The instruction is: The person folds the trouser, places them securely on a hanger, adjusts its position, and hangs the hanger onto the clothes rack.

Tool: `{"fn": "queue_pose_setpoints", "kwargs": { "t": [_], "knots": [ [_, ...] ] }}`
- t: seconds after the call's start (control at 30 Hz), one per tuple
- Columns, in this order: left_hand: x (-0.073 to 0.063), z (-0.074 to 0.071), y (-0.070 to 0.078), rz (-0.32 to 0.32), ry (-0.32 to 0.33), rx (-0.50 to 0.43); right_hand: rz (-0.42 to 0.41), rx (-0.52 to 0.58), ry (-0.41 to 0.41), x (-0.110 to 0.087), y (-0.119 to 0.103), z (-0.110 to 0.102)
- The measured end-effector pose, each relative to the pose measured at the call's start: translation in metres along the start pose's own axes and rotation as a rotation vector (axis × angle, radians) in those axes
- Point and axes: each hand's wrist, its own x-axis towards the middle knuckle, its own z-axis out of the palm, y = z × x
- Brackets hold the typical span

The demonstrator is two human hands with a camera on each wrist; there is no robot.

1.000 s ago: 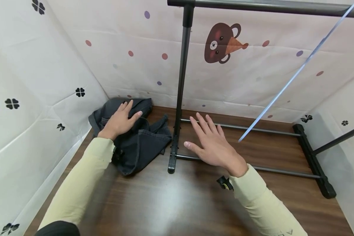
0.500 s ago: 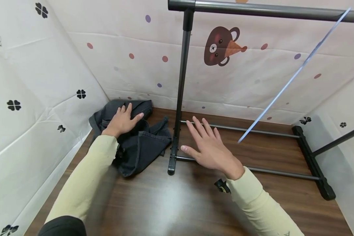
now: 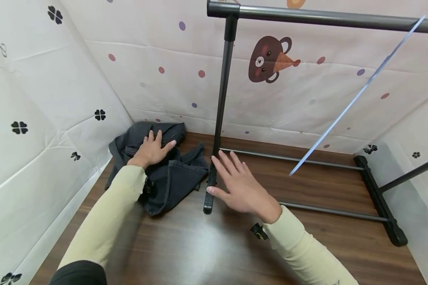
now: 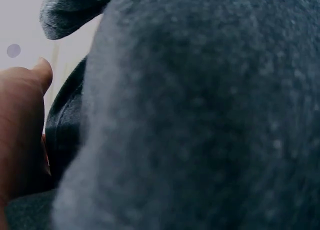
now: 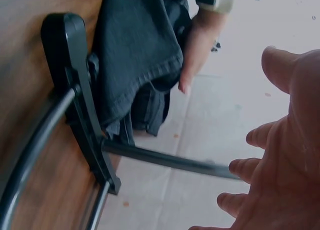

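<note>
A crumpled heap of dark jeans (image 3: 178, 174) lies on the floor in the back left corner. My left hand (image 3: 150, 152) is over the heap with its fingers spread; whether they touch the cloth is hard to tell. In the left wrist view, the jeans (image 4: 190, 115) fill most of the picture, and the left thumb shows at the left edge. My right hand (image 3: 240, 190), fingers straight and spread, hovers by the near left foot of a black clothes rack (image 3: 222, 91), holding nothing. The right wrist view shows the jeans (image 5: 135, 45) beyond the rack's foot.
The rack's top rail (image 3: 306, 16) runs across the upper right, with a thin pale blue strip (image 3: 356, 97) slanting down from it. Two lower bars join its feet. Printed white sheets (image 3: 146, 87) wall the corner. The wooden floor (image 3: 185, 245) spreads in front.
My right hand has moved left and slightly down, toward the rack's left post. The left hand has shifted slightly right and lower over the jeans. The head view has tilted up a little.
</note>
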Motion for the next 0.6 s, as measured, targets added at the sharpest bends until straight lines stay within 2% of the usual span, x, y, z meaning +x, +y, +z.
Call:
{"fn": "queue_pose_setpoints", "kwargs": {
  "t": [0.3,0.6],
  "knots": [
    [0.001,0.005,-0.002,-0.016,-0.024,-0.023,-0.077,-0.003,-0.056,0.019,-0.016,0.026],
    [0.007,0.006,-0.003,-0.026,-0.018,-0.023,-0.128,-0.037,-0.098,0.051,-0.028,0.060]
  ]
}}
